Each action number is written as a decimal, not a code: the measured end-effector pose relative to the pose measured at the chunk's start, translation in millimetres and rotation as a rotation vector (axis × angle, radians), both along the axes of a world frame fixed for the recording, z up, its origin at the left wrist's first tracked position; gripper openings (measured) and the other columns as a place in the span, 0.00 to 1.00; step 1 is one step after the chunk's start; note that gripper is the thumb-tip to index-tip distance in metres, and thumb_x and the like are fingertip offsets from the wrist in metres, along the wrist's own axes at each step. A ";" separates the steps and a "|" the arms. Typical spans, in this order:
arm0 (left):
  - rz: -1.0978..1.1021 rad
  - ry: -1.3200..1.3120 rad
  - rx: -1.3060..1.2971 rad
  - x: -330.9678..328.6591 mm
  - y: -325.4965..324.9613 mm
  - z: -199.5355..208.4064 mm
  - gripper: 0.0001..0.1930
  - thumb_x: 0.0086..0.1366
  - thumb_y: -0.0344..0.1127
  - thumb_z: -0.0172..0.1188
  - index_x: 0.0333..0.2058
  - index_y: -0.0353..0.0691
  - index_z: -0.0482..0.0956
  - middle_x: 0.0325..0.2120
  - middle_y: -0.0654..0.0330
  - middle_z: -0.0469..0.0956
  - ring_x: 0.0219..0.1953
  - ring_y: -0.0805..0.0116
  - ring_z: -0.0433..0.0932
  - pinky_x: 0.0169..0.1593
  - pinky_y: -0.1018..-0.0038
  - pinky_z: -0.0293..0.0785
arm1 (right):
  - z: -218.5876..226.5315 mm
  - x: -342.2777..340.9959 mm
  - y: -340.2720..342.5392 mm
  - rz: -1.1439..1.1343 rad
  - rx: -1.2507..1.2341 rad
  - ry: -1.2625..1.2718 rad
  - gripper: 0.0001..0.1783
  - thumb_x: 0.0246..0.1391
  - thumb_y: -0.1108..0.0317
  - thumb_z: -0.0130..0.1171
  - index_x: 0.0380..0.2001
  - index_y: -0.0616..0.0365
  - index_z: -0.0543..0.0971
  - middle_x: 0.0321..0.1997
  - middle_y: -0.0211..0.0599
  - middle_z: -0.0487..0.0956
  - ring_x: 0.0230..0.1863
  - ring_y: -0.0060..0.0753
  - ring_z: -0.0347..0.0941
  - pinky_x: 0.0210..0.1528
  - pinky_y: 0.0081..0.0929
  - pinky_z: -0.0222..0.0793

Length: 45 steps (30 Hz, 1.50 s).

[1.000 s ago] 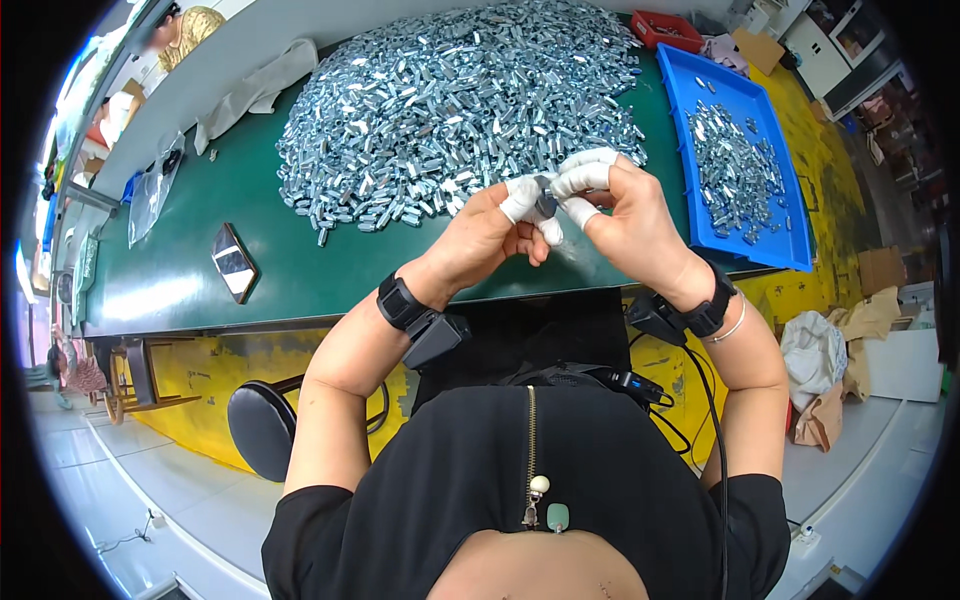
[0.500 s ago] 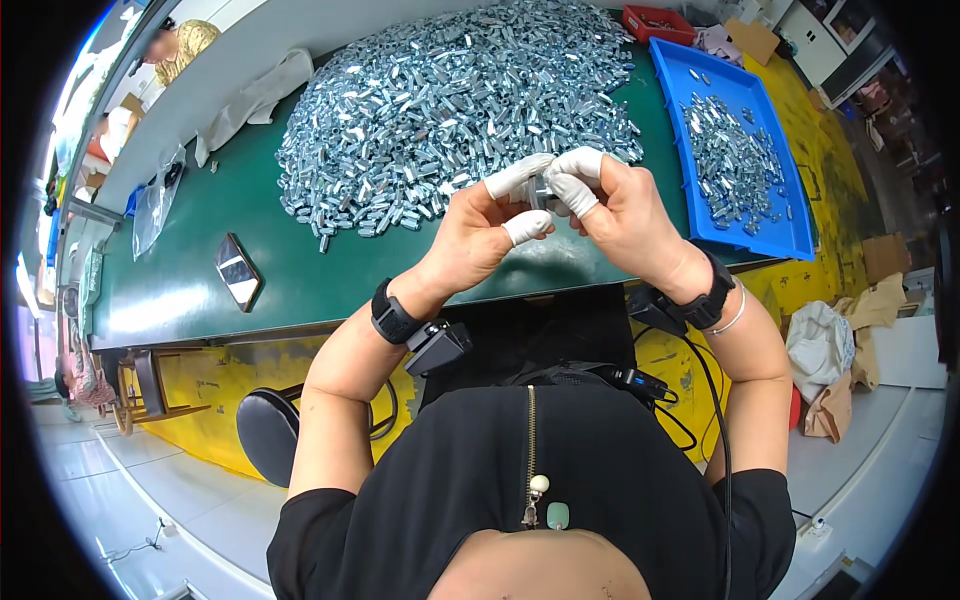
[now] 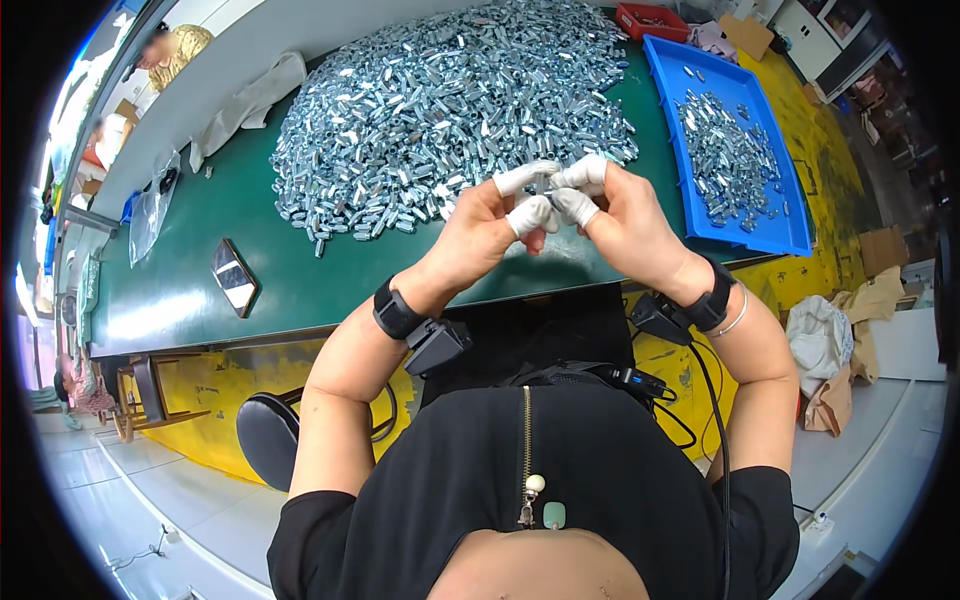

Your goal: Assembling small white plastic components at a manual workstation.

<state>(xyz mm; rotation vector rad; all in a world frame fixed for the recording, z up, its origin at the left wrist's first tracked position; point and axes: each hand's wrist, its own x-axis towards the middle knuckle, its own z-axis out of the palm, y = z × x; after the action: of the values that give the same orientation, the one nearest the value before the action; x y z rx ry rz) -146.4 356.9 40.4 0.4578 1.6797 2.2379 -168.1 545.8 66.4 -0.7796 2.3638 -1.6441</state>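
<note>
White finger covers sit on the thumbs and fingers of my left hand [image 3: 482, 232] and my right hand [image 3: 628, 222]. Both are closed in a pinch, fingertips meeting over the table's near side, around a small silvery metal piece [image 3: 544, 184]. Mostly hidden by the fingertips, it resembles the heaped parts. Just beyond them spreads a large heap of short, zinc-coloured long hex nuts [image 3: 440, 110]. To the right, a shallow blue tray [image 3: 668, 95] holds a smaller, looser lot of such nuts [image 3: 730, 160].
A phone [image 3: 235, 278] lies on the green tabletop [image 3: 180, 290] at left, near a clear plastic bag [image 3: 152, 215] and pale cloth [image 3: 245, 105]. A red bin [image 3: 652, 22] stands at the back right. Beyond the partition sits another person [image 3: 175, 55]. A black stool [image 3: 268, 437] is below.
My left thumb has moved up and in toward my right fingertips, and the grip on the metal piece has shifted. The whole view has drifted slightly.
</note>
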 end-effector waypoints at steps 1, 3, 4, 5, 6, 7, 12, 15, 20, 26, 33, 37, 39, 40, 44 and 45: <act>-0.062 -0.098 0.025 -3.7 -0.1 0.0 0.22 0.63 0.32 0.54 0.55 0.36 0.64 0.34 0.59 0.76 0.31 0.77 0.74 0.37 0.79 0.72 | -2.4 0.7 3.7 -0.034 0.045 0.234 0.07 0.54 0.72 0.54 0.36 0.62 0.74 0.26 0.31 0.76 0.25 0.18 0.69 0.29 0.18 0.67; 0.021 -0.177 0.047 -14.1 -19.4 -12.3 0.22 0.64 0.34 0.53 0.55 0.37 0.63 0.33 0.59 0.76 0.30 0.76 0.73 0.36 0.79 0.72 | 2.2 -4.0 18.1 -0.115 0.067 0.387 0.07 0.54 0.72 0.54 0.36 0.61 0.74 0.28 0.32 0.76 0.27 0.20 0.70 0.30 0.19 0.67; 0.099 -0.254 0.068 -19.2 -33.1 -18.4 0.22 0.64 0.36 0.51 0.56 0.37 0.62 0.32 0.59 0.75 0.30 0.75 0.72 0.36 0.79 0.71 | 6.2 -8.2 28.4 -0.200 0.086 0.543 0.06 0.54 0.73 0.53 0.36 0.61 0.75 0.29 0.33 0.76 0.28 0.22 0.71 0.31 0.19 0.67; 0.179 -0.331 0.089 -21.2 -43.8 -24.4 0.23 0.65 0.38 0.50 0.56 0.38 0.61 0.32 0.59 0.75 0.29 0.75 0.72 0.35 0.79 0.71 | 11.2 -13.2 41.9 -0.309 0.202 0.474 0.07 0.53 0.73 0.54 0.36 0.60 0.75 0.31 0.36 0.77 0.30 0.24 0.72 0.33 0.21 0.68; 0.169 -0.330 0.095 -22.1 -45.5 -25.2 0.23 0.65 0.38 0.50 0.56 0.38 0.61 0.32 0.59 0.75 0.29 0.75 0.72 0.35 0.79 0.71 | 15.1 -19.0 61.5 -0.429 0.325 0.403 0.08 0.52 0.73 0.54 0.37 0.59 0.75 0.32 0.38 0.77 0.32 0.26 0.74 0.34 0.22 0.68; 0.224 -0.295 0.025 -18.6 -45.8 -25.4 0.23 0.65 0.38 0.50 0.56 0.37 0.61 0.32 0.58 0.75 0.29 0.75 0.72 0.35 0.79 0.71 | 10.1 -27.3 85.0 -0.435 0.333 0.402 0.08 0.52 0.73 0.54 0.37 0.59 0.75 0.32 0.38 0.77 0.32 0.26 0.74 0.34 0.22 0.68; 0.357 -0.220 -0.113 -12.0 -42.3 -29.7 0.24 0.64 0.35 0.52 0.57 0.37 0.59 0.33 0.56 0.76 0.30 0.75 0.73 0.36 0.79 0.71 | -17.7 -48.4 88.0 -0.420 0.640 0.527 0.10 0.47 0.73 0.57 0.36 0.59 0.76 0.36 0.43 0.77 0.38 0.40 0.74 0.41 0.30 0.69; 0.328 -0.218 -0.096 -10.0 -33.9 -28.7 0.24 0.63 0.34 0.53 0.57 0.37 0.59 0.34 0.56 0.76 0.31 0.75 0.73 0.37 0.79 0.71 | -41.5 -52.0 54.4 -0.146 0.575 0.448 0.09 0.46 0.73 0.56 0.34 0.58 0.77 0.38 0.44 0.76 0.40 0.46 0.72 0.42 0.33 0.68; 0.271 -0.235 -0.105 1.3 -33.2 -22.0 0.25 0.63 0.33 0.53 0.57 0.38 0.59 0.34 0.57 0.76 0.31 0.75 0.73 0.37 0.80 0.72 | -79.4 -70.8 34.3 -0.089 0.697 0.581 0.08 0.46 0.74 0.55 0.33 0.58 0.77 0.37 0.44 0.75 0.39 0.49 0.71 0.40 0.36 0.68; 0.220 -0.260 -0.134 -4.5 -28.4 -32.9 0.23 0.65 0.36 0.50 0.57 0.37 0.59 0.31 0.60 0.76 0.28 0.77 0.73 0.34 0.81 0.73 | -59.1 -53.4 20.6 -0.166 0.428 0.459 0.09 0.50 0.77 0.51 0.36 0.59 0.75 0.34 0.41 0.76 0.34 0.38 0.73 0.37 0.27 0.68; -0.015 -0.250 0.196 -4.3 -3.2 -24.2 0.22 0.68 0.48 0.42 0.48 0.34 0.65 0.28 0.58 0.74 0.26 0.74 0.74 0.32 0.81 0.72 | 7.1 -2.3 -30.9 -0.030 -0.110 0.046 0.07 0.51 0.78 0.54 0.35 0.63 0.74 0.30 0.28 0.75 0.33 0.17 0.70 0.35 0.16 0.67; -0.057 -0.289 0.418 0.9 -2.4 -20.4 0.22 0.67 0.51 0.41 0.43 0.35 0.67 0.27 0.57 0.74 0.26 0.72 0.74 0.32 0.80 0.72 | 8.0 -4.6 -30.1 -0.028 -0.079 0.214 0.08 0.46 0.80 0.58 0.33 0.63 0.75 0.30 0.35 0.77 0.28 0.23 0.73 0.31 0.19 0.69; -0.057 -0.294 0.467 2.1 -4.9 -14.5 0.22 0.67 0.52 0.41 0.42 0.35 0.67 0.27 0.57 0.74 0.25 0.72 0.74 0.32 0.80 0.72 | 10.1 -3.6 -29.3 -0.034 -0.066 0.251 0.08 0.46 0.80 0.58 0.33 0.63 0.75 0.30 0.35 0.77 0.28 0.23 0.74 0.31 0.20 0.69; -0.055 -0.282 0.441 2.6 -6.4 -11.1 0.22 0.67 0.50 0.42 0.43 0.35 0.67 0.27 0.58 0.74 0.26 0.72 0.74 0.32 0.80 0.72 | 11.7 -3.1 -28.7 -0.049 -0.047 0.286 0.08 0.46 0.80 0.58 0.33 0.63 0.75 0.30 0.36 0.77 0.28 0.24 0.74 0.31 0.20 0.68; -0.026 -0.206 0.301 6.2 -9.3 -9.7 0.20 0.66 0.45 0.47 0.48 0.35 0.67 0.28 0.59 0.74 0.27 0.75 0.73 0.32 0.79 0.72 | 24.9 -4.4 -21.1 0.038 0.147 0.426 0.08 0.45 0.80 0.57 0.33 0.64 0.75 0.28 0.39 0.77 0.26 0.27 0.73 0.28 0.21 0.67; -0.008 -0.152 0.213 6.8 -9.4 -11.6 0.19 0.66 0.42 0.48 0.50 0.36 0.66 0.29 0.60 0.74 0.27 0.75 0.73 0.32 0.79 0.72 | 26.7 -4.9 -19.9 0.086 0.236 0.480 0.08 0.45 0.80 0.57 0.32 0.64 0.75 0.28 0.40 0.77 0.25 0.28 0.73 0.27 0.22 0.67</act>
<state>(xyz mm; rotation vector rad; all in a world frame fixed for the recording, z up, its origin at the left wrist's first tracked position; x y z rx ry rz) -139.6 347.4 28.8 0.3316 1.3708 2.3912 -173.0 525.9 93.1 -1.3226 2.7165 -1.2144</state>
